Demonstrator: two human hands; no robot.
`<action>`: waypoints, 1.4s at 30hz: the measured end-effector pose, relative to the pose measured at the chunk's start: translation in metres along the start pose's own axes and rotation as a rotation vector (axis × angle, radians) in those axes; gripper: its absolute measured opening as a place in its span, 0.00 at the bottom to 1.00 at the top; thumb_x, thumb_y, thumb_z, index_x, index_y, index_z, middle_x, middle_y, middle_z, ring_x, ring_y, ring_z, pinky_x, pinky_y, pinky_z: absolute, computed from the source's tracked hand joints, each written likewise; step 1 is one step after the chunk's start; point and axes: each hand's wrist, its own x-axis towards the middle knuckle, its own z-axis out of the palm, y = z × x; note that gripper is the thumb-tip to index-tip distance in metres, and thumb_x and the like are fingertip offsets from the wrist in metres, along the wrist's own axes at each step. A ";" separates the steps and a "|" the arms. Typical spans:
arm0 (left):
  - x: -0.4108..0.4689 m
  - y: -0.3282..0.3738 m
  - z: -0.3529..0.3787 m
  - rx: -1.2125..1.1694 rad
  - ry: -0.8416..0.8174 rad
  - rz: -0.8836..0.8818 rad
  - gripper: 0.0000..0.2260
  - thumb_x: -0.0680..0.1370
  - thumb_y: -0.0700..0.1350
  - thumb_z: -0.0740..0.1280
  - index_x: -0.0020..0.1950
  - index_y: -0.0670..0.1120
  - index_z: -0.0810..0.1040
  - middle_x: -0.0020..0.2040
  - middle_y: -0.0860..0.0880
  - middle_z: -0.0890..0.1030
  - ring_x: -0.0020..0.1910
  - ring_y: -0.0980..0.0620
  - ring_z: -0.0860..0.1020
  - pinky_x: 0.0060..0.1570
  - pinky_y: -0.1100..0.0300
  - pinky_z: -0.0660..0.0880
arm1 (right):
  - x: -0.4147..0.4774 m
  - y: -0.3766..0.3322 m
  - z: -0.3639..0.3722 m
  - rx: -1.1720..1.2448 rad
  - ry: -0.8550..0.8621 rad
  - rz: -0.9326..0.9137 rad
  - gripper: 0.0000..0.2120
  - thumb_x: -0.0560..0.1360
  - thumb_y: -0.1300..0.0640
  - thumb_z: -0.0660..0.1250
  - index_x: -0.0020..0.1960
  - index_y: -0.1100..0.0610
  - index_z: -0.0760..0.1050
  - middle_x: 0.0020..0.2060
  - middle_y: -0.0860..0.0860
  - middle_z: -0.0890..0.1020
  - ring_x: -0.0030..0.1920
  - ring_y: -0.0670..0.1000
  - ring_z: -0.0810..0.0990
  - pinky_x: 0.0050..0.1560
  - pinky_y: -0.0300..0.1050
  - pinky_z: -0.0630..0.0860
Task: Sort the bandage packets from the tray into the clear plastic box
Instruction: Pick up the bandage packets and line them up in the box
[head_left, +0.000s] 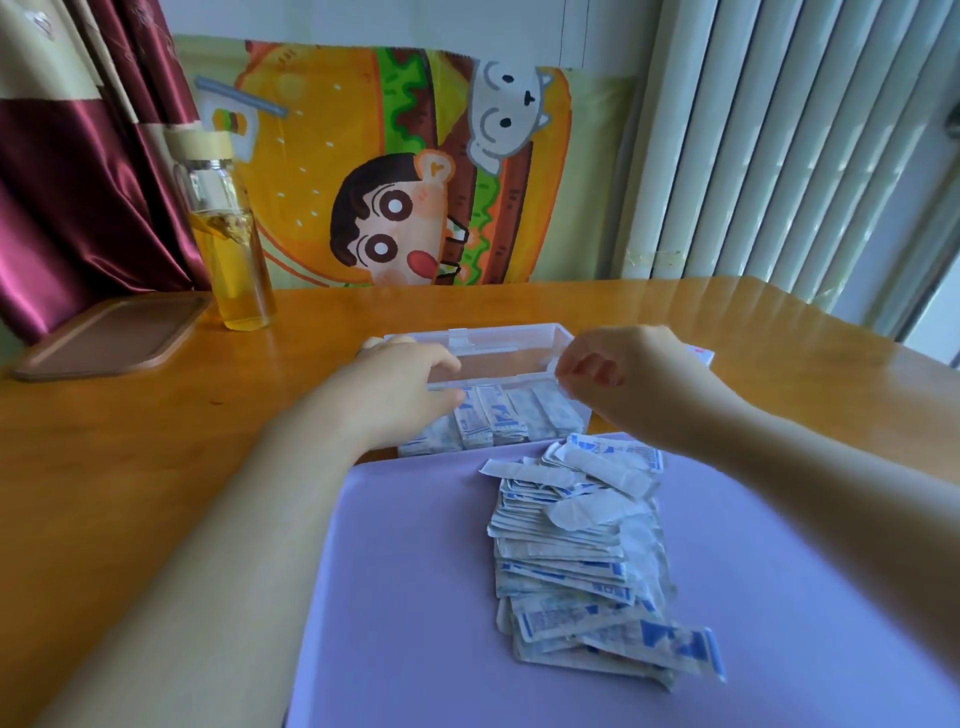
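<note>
A clear plastic box (511, 336) stands on the wooden table just beyond the purple tray (415, 582). Several white-and-blue bandage packets (501, 415) stand in a row inside the box. A loose pile of bandage packets (582, 551) lies on the right half of the tray. My left hand (402, 382) grips the box's left end, fingers round the far corner and thumb over the packets. Above the box's right end hovers my right hand (618, 366), its fingers loosely curled with nothing seen in them.
A glass bottle of yellow liquid (234, 249) and a brown tray (114, 335) stand at the table's back left. A cartoon cloth (389, 171) hangs behind the table, a radiator (779, 135) at the right. A small white item (702, 356) peeks out behind my right hand.
</note>
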 end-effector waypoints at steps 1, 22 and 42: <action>-0.005 0.002 -0.003 0.000 0.034 0.010 0.17 0.79 0.54 0.61 0.68 0.56 0.70 0.69 0.50 0.69 0.70 0.48 0.61 0.65 0.53 0.63 | -0.010 0.008 0.000 -0.003 -0.065 0.044 0.04 0.74 0.58 0.67 0.44 0.53 0.80 0.34 0.44 0.80 0.37 0.44 0.79 0.40 0.35 0.74; -0.014 0.068 0.063 0.056 -0.315 0.139 0.13 0.79 0.46 0.61 0.63 0.53 0.75 0.63 0.50 0.77 0.61 0.50 0.74 0.57 0.59 0.68 | -0.054 0.082 -0.006 0.409 -0.373 0.362 0.08 0.69 0.55 0.70 0.41 0.61 0.81 0.38 0.59 0.83 0.35 0.48 0.76 0.37 0.37 0.72; -0.066 0.040 0.043 -1.515 -0.186 -0.392 0.11 0.80 0.39 0.58 0.48 0.40 0.79 0.37 0.43 0.83 0.28 0.51 0.80 0.31 0.59 0.78 | -0.042 -0.011 0.017 0.371 0.074 -0.198 0.23 0.67 0.68 0.71 0.33 0.40 0.70 0.52 0.43 0.78 0.52 0.41 0.73 0.50 0.24 0.65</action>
